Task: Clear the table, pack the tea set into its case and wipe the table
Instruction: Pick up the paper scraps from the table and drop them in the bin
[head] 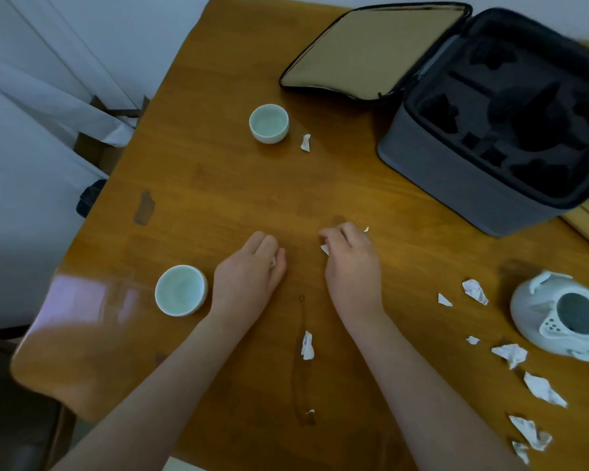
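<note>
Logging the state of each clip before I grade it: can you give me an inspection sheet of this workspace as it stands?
Surface: wooden table, glossy, with a dark mark near its left edge.
Job's things: far cup and near cup, both upright on the table; teapot at the right, its opening uncovered; case open, with no white pieces in its black foam.
Clutter: paper scraps scattered, mostly near the teapot.
Hands: left hand curled, a white scrap showing at its fingers; right hand pinches a scrap.
Cables: nothing seen.
Surroundings: wall and white cloth at the left.
</note>
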Demonstrator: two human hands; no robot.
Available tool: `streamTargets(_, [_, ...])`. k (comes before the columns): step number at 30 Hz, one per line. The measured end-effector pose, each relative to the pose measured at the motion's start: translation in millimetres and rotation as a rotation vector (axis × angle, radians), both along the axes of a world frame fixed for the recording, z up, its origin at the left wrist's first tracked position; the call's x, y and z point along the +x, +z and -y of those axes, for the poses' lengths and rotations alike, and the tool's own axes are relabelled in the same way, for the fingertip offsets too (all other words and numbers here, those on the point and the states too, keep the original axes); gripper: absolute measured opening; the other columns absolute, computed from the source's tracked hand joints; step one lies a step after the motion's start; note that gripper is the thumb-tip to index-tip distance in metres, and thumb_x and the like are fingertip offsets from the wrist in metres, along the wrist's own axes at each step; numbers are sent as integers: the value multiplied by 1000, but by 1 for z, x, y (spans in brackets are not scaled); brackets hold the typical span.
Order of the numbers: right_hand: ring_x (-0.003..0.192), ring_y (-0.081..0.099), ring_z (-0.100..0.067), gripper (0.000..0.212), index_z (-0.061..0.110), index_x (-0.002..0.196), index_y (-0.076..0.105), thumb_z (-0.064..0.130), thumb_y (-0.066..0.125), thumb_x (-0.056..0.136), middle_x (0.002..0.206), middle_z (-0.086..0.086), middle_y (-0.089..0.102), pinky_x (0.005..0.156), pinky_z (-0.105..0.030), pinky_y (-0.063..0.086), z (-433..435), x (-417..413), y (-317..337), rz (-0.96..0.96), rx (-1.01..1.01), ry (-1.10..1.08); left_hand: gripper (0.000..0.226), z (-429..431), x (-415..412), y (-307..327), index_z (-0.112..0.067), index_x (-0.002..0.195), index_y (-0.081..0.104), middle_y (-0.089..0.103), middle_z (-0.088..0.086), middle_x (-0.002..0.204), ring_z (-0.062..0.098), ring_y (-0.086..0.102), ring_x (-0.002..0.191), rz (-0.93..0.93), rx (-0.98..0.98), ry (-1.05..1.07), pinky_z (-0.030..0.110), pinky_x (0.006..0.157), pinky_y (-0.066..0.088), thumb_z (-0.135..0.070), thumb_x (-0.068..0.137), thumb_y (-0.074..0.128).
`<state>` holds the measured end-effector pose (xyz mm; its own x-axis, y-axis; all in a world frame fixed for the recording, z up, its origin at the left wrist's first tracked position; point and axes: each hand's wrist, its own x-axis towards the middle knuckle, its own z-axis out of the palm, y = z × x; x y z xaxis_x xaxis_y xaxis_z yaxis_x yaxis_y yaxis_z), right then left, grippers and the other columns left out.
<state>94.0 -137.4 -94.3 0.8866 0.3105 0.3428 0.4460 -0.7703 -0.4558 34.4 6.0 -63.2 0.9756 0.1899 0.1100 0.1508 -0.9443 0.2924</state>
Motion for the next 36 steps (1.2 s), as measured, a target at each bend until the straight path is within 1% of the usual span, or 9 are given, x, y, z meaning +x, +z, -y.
streamTargets(5, [88, 60, -4, 23, 9, 108, 71, -2, 61, 91, 99, -1, 65, 75, -12, 47, 5, 3, 19, -248, 278, -87, 23, 3, 12, 20, -15, 78, 52, 68, -2, 73, 10, 64, 55, -15, -770, 341, 18, 57, 49, -23, 99, 46])
streamTargets(9, [95, 55, 13, 23, 27, 109, 69, 11, 56, 97, 104, 14, 62, 76, 0, 40, -2, -12, 53, -598, 626, -220, 21, 22, 24, 34, -13, 91, 60, 70, -3, 74, 8, 66, 59, -5, -1056, 481, 14, 47, 41, -27, 100, 47])
streamTargets(12, [88, 60, 5, 24, 26, 108, 70, 11, 54, 98, 100, 9, 65, 72, -7, 46, -20, -29, 73, -721, 863, -165, 19, 33, 28, 42, -18, 97, 66, 64, -4, 73, 6, 60, 63, -54, -1304, 554, 19, 49, 42, -22, 99, 47])
streamTargets(16, [113, 52, -4, 28, 18, 118, 69, 16, 48, 99, 113, 11, 62, 97, -21, 45, -38, -44, 73, -536, 726, -146, 32, 47, 23, 55, -6, 126, 56, 63, -4, 84, 5, 61, 67, -170, -1434, 493, 9, 54, 47, -17, 102, 38])
streamTargets(18, [123, 44, -3, 35, 18, 124, 66, 21, 42, 98, 122, 10, 57, 105, -23, 39, -40, -44, 71, -493, 691, -147, 36, 49, 25, 62, -6, 133, 50, 66, 8, 111, 24, 66, 93, -237, -1555, 536, 11, 63, 46, -19, 103, 36])
streamTargets(21, [142, 25, -6, 41, 17, 132, 58, 25, 34, 100, 140, 6, 50, 121, -38, 19, -38, -37, 68, -492, 613, -107, 31, 46, 33, 74, -12, 124, 59, 65, 14, 122, 20, 67, 104, -326, -1847, 577, 21, 84, 54, -18, 103, 36])
streamTargets(24, [149, 14, -14, 47, 13, 138, 52, 29, 24, 103, 148, 1, 46, 123, -44, 2, -34, -30, 62, -340, 343, -55, 28, 45, 34, 75, -18, 117, 63, 72, 6, 110, 14, 70, 97, -326, -1867, 557, 24, 85, 55, -22, 103, 39])
streamTargets(29, [150, 13, -26, 48, 14, 137, 53, 33, 23, 105, 152, 0, 41, 120, -55, 3, -27, -19, 54, -128, -52, -66, 30, 47, 30, 75, -26, 108, 66, 74, 3, 104, 16, 68, 101, -338, -1870, 657, 31, 95, 49, -42, 99, 43])
streamTargets(36, [142, 34, -19, 44, 8, 132, 57, 25, 28, 104, 154, -8, 36, 119, -47, 20, -20, -20, 51, -132, 201, 38, 37, 55, 36, 72, -15, 104, 71, 75, 4, 95, 12, 72, 87, -301, -1820, 689, 26, 82, 54, -41, 100, 45])
